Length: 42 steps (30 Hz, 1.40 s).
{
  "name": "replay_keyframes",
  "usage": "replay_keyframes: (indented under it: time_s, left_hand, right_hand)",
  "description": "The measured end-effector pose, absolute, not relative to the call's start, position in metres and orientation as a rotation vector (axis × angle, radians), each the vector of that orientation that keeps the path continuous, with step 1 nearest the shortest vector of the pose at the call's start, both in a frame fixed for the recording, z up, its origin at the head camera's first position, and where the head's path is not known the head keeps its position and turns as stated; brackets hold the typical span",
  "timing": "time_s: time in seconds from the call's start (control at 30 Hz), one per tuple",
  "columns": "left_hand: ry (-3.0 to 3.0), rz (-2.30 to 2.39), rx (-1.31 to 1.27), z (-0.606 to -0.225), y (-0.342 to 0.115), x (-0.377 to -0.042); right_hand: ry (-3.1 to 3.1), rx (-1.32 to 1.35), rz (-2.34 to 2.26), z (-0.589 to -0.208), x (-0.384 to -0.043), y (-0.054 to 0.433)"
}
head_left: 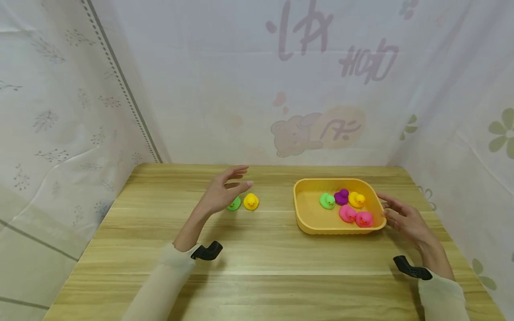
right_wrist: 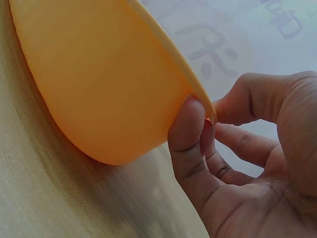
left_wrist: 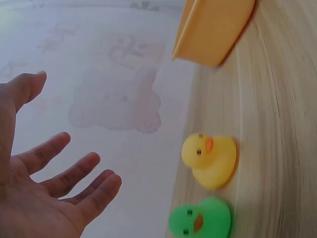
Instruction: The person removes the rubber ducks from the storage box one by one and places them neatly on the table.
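Note:
My left hand [head_left: 220,192] hovers over the table with fingers apart and nothing in them; the left wrist view shows its palm bare. Just beyond and partly under it, a green rubber duck [head_left: 234,204] sits beside a yellow rubber duck [head_left: 251,202]. At the right, my right hand [head_left: 410,221] pinches the rim of a yellow plastic tub [right_wrist: 104,74] between thumb and fingers. Inside the tub lie a green duck [head_left: 327,201], a purple duck [head_left: 341,196], another yellow duck [head_left: 356,199] and two pink ducks [head_left: 347,214], grouped toward its right side.
The wooden table [head_left: 257,267] has its back edge against a printed white curtain [head_left: 225,89], and similar cloth hangs on both sides. A black wrist mount [head_left: 207,250] sits on the left sleeve, another [head_left: 412,268] on the right.

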State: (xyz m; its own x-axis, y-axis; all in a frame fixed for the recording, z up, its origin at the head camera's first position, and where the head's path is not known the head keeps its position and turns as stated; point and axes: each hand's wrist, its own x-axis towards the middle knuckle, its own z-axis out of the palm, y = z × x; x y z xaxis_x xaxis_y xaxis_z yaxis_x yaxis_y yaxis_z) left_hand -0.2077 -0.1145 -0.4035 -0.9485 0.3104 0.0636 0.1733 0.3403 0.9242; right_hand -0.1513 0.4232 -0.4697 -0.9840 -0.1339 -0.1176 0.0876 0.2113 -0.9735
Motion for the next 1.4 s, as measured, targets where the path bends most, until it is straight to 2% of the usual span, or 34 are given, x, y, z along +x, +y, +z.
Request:
replay_keyframes:
  time_s: [0.6,1.1,1.4]
  left_hand:
    - [2.354,1.666,0.693,-0.411,-0.044,-0.219]
    - [2.257,1.586,0.793,-0.418,0.008,-0.223]
    - [2.309,1.447,0.764,-0.416,0.038,-0.225]
  right_hand:
    - [2.318,-0.006,-1.839,-0.470,-0.152,0.425]
    - [2.315,-0.025,-1.843,-0.468,-0.151,0.424]
    - [2.330,-0.001,-1.814,-0.469,-0.152,0.424]
